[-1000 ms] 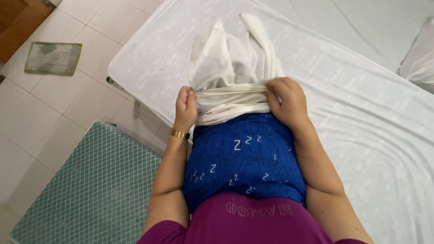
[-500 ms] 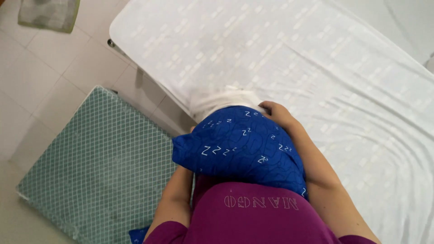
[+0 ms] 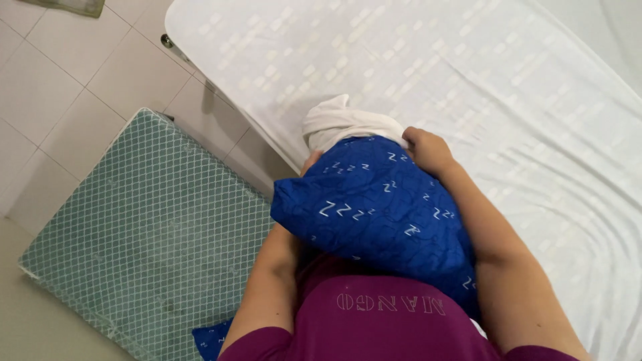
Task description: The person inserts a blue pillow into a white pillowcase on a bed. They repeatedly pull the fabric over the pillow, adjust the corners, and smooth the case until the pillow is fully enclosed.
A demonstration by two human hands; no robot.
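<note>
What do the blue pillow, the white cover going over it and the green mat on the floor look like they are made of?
Blue pillow: woven cloth, matt, with crinkled quilt-like stitching and white printed marks; soft filling, since it bulges.
White cover: thin matt cloth, probably cotton, bunched in soft folds at the pillow's end.
Green mat: padded fabric with a diamond stitch grid, possibly foam inside; hard to confirm.

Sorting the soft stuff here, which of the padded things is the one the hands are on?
The blue pillow with white zigzag marks, gripped at its white cover by the right hand. The green quilted mattress lies untouched on the floor.

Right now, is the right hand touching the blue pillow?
Touching. Head view: the right hand grips the top edge of the blue pillow, beside the white pillowcase.
</note>
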